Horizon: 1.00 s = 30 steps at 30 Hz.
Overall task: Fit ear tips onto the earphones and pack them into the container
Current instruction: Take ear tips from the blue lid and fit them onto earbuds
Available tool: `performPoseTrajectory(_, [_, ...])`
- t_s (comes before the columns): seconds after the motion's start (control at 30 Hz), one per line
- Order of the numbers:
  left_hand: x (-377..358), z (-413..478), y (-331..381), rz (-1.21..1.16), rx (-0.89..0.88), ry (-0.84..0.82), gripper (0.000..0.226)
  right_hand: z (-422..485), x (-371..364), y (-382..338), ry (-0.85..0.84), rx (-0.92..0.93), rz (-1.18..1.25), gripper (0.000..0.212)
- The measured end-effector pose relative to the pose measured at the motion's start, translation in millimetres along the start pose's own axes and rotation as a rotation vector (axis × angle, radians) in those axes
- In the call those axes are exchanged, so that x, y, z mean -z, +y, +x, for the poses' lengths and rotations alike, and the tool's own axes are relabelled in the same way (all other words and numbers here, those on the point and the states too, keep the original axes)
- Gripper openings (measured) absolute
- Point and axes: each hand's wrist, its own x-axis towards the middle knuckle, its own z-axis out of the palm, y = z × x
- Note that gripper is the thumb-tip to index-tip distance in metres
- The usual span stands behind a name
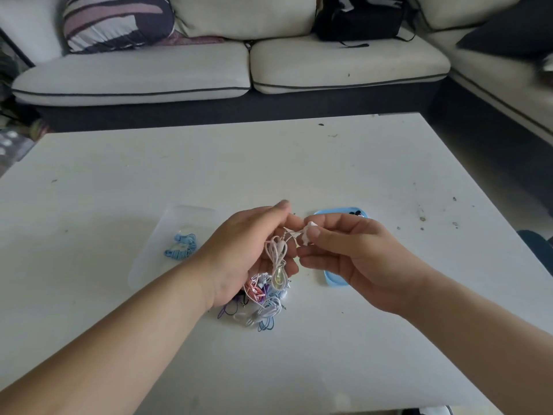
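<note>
Both hands are raised just above the white tabletop (299, 160), close together near its middle. The left hand (248, 250) has its fingers curled around a loose coil of pink-white earphones (276, 253), whose cable loops hang down out of the palm. The right hand (344, 253) pinches a white earbud (308, 235) of that same set between thumb and fingertips, and a short run of cable stretches across to the left hand. Under the left hand, on the near side, a tangled pile of earphones (260, 307) in pink, purple, blue and white lies on the tabletop. To the left sits a clear container (143, 265) with coiled blue earphones (181, 247) inside it. To the right, partly hidden behind the right hand, lies a blue lid (333, 280), with a few small black ear tips (356, 211) at its far end. Beyond the tabletop stands a cream sofa (329, 67), with a patterned cushion (116, 22) at its left end and a black bag (359, 19) further right.
</note>
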Motion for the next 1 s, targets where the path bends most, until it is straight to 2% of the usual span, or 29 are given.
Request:
performPoseTrajectory(0.17, [2, 2, -11, 0.207, -0.147, 0.044, 0.021, -4, -5, 1, -0.066, 0.021, -0.036, 0.023])
performPoseTrajectory(0.27, [3, 2, -11, 0.19, -0.179, 0.042, 0.011, -4, -3, 0, -0.048, 0.02, -0.064, 0.028])
performPoseTrajectory(0.37, [4, 3, -10, 0.198, -0.215, 0.025, 0.019, -3, 0, -3, 0.014, -0.008, -0.012, 0.038])
performPoseTrajectory(0.5, [2, 2, -11, 0.205, -0.236, 0.034, 0.016, -3, 0, -5, -0.006, -0.028, -0.026, 0.024])
performPoseTrajectory(0.67, [2, 7, -13, 0.137, -0.261, 0.079, 0.01, -1, 1, -4, 0.042, -0.045, 0.131, 0.021])
performPoseTrajectory(0.83, [0, 8, -15, 0.125, -0.261, 0.112, 0.022, -3, -1, -2, 0.05, -0.069, 0.056, 0.013])
performPoseTrajectory(1.0, [-3, 8, -20, 0.107, -0.237, 0.103, 0.009, -4, 1, -2, 0.087, -0.043, -0.064, 0.012])
